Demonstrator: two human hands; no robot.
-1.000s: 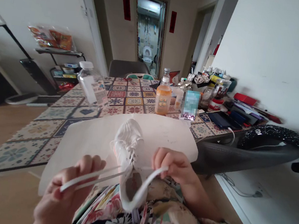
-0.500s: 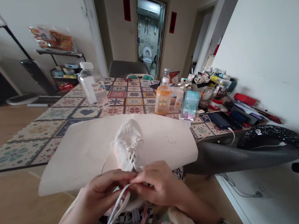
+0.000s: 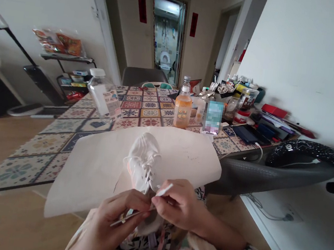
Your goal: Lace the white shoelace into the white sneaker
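Note:
A white lace-up shoe (image 3: 143, 150) rests toe-away on a large sheet of white paper (image 3: 94, 160), its near end hidden behind my hands. Just in front of it, my left hand (image 3: 120, 213) is closed, pinching a flat white shoelace (image 3: 126, 219) between thumb and fingers. My right hand (image 3: 179, 204) almost meets it at the fingertips and is also pinched on white lace, a short end of which sticks up past the thumb and forefinger. Crossed laces show on the shoe's upper.
Beyond the paper, a patterned tablecloth (image 3: 41, 145) carries a large clear bottle (image 3: 104, 98), an orange bottle (image 3: 183, 110) and a pixelated upright item (image 3: 213, 118). A phone (image 3: 247, 133) with a cable lies right. A grey chair (image 3: 253, 173) adjoins the table.
The lace ends that hung in a loop below my hands are drawn up; one end now points up from my right hand. My right hand has shifted slightly right. The shoe has stayed put.

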